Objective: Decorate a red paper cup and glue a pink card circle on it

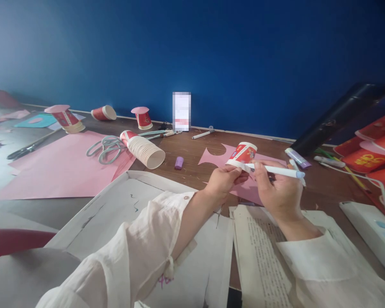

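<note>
I watched the right hand (279,196) clamp a white marker (280,171), its long axis across my view, left end by the cup (243,153). The cup lay just beyond the nearer left hand (223,183), fingers at its rim; couldn't tell what they pinched. Cup lettering unreadable.

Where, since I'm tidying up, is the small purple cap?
In the head view, the cap is on the table just left of centre, between the stacked paper cups and the left hand.
</note>
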A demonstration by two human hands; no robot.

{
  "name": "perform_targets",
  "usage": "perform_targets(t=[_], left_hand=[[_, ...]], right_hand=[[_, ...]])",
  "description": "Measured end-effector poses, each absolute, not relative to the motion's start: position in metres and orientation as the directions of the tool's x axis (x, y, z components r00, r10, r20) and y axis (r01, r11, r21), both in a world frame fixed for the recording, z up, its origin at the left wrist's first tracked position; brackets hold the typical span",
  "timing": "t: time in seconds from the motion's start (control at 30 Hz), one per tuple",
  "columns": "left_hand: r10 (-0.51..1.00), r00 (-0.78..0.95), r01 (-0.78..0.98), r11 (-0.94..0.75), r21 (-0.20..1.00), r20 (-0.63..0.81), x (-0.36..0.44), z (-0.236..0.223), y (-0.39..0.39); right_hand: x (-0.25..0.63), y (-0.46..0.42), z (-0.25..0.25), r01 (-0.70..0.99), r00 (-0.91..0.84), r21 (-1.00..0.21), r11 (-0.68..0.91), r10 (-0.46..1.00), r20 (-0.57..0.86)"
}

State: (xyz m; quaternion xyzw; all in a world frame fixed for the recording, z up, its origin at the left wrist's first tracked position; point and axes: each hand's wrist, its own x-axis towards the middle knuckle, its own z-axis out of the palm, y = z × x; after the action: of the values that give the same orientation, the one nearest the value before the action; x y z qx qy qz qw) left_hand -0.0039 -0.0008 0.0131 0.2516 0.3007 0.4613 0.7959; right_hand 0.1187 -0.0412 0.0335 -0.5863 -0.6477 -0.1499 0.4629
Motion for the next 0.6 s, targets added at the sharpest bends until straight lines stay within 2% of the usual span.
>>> perform_targets(t=[0.6], left_hand=[[0.891,0.393,-0.588,0.432,0.684,-0.225,-0.0037,0.0099,-0.0003]], right_hand=[[0.1186,-0.0433,0.0337,0.886,0.107,-0.376,0.272,0.669,0.735]])
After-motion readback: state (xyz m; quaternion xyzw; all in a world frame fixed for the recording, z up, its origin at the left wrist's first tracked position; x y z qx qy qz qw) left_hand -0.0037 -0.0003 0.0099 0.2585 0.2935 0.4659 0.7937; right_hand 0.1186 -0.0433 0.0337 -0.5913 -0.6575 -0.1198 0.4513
